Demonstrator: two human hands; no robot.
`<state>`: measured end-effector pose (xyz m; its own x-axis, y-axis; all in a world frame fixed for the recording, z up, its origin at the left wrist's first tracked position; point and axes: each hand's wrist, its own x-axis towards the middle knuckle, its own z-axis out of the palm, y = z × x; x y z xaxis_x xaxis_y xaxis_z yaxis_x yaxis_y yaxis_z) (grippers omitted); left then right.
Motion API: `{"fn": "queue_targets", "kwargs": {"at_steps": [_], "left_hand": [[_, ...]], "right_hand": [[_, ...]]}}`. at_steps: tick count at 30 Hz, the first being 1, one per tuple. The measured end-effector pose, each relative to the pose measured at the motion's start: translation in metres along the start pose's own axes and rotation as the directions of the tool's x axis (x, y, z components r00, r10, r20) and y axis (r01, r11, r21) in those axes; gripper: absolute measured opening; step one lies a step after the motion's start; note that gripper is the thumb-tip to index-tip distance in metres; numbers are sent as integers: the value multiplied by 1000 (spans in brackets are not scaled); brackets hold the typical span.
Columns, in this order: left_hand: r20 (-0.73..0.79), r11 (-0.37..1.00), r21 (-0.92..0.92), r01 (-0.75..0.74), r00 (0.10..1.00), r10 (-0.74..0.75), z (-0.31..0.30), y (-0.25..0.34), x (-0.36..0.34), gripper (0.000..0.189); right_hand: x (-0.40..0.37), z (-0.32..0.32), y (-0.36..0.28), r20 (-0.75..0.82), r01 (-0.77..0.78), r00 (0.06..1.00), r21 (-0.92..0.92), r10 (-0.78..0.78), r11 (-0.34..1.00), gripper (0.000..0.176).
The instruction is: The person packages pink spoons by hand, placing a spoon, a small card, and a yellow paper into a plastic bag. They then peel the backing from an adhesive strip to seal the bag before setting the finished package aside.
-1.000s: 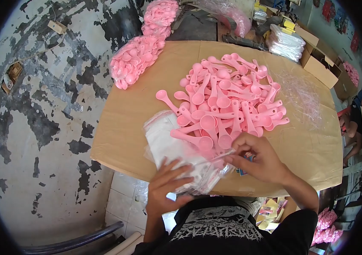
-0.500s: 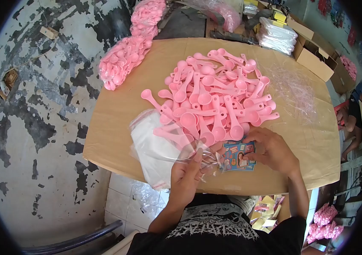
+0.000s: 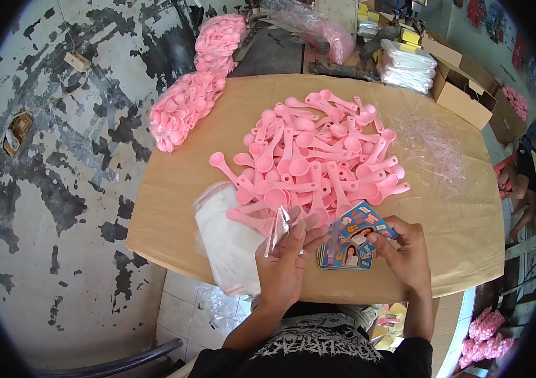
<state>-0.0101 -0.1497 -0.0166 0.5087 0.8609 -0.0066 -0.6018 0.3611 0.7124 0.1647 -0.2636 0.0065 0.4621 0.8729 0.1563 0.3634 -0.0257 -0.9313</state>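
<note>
My left hand (image 3: 285, 268) pinches a small clear plastic bag (image 3: 282, 230) near the front edge of the table. Between thumb and fingers of my right hand (image 3: 406, 253) is a blue printed card (image 3: 368, 225), lifted and tilted above a stack of similar cards (image 3: 346, 258). Just beyond both hands lies a large heap of pink measuring spoons (image 3: 318, 151). A pile of clear plastic bags (image 3: 227, 246) rests to the left of my left hand, partly under a few spoons.
The table (image 3: 173, 208) is covered in brown paper. A long clear bag full of pink spoons (image 3: 186, 107) lies at its back left. Loose clear strands (image 3: 434, 148) lie on the right. Cardboard boxes (image 3: 463, 94) and stacked plastic packs (image 3: 406, 66) stand behind. Another person (image 3: 523, 176) is at far right.
My right hand has lifted a card off the stack, tilting it up toward the bag. The small bag in my left hand now stands more upright.
</note>
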Motion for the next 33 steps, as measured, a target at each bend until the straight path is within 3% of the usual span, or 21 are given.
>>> {"fn": "queue_targets", "kwargs": {"at_steps": [4, 7, 10, 13, 17, 19, 23, 25, 26, 28, 29, 31, 32, 33], "left_hand": [[53, 990, -45, -136, 989, 139, -11, -8, 0, 37], [-12, 988, 125, -85, 996, 88, -11, -6, -1, 35], [52, 979, 199, -39, 998, 29, 2, 5, -6, 34], [104, 972, 218, -90, 992, 68, 0, 3, -10, 35], [225, 921, 388, -25, 972, -69, -14, 15, -16, 37], [306, 889, 458, -6, 940, -152, -18, 18, -20, 39], [353, 901, 425, -83, 932, -81, -11, 13, -24, 50], [404, 871, 461, -170, 914, -35, -8, 15, -28, 48], [330, 940, 326, -96, 944, -18, -11, 14, -29, 51], [170, 1000, 14, 24, 985, -26, -21, 9, -29, 57], [329, 992, 109, -63, 944, 24, -35, 9, -28, 61], [278, 992, 56, -117, 956, 97, -34, 8, -28, 61], [253, 989, 27, -145, 958, 133, -33, 7, -27, 62], [334, 975, 143, -171, 936, 115, -30, 9, -27, 58]], "right_hand": [[-5, 8, 4, -30, 29, 999, 96, -26, 995, 13], [-9, 8, 4, 22, 74, 997, 167, -79, 983, 14], [-8, 24, 1, 1, 110, 994, 132, -112, 985, 15], [-10, 27, 1, 109, 93, 990, 24, -95, 995, 17], [-15, 29, -4, 195, 58, 979, 18, -60, 998, 18], [-17, 40, -5, 114, 90, 988, 108, -102, 990, 16], [-18, 64, -16, -24, 100, 995, 292, -97, 951, 18], [-20, 64, -3, 79, 53, 994, 293, -79, 955, 20], [-20, 65, 5, 130, 31, 989, 291, -72, 956, 20], [-16, 76, 11, 100, 107, 977, 527, -187, 843, 21], [-14, 82, 10, 78, 138, 968, 633, -240, 762, 22], [-11, 83, -20, 87, 33, 991, 560, -98, 828, 16], [-13, 75, -17, 166, -33, 985, 470, -51, 882, 13], [-14, 68, -15, 244, -88, 970, 367, -4, 926, 11]]}}
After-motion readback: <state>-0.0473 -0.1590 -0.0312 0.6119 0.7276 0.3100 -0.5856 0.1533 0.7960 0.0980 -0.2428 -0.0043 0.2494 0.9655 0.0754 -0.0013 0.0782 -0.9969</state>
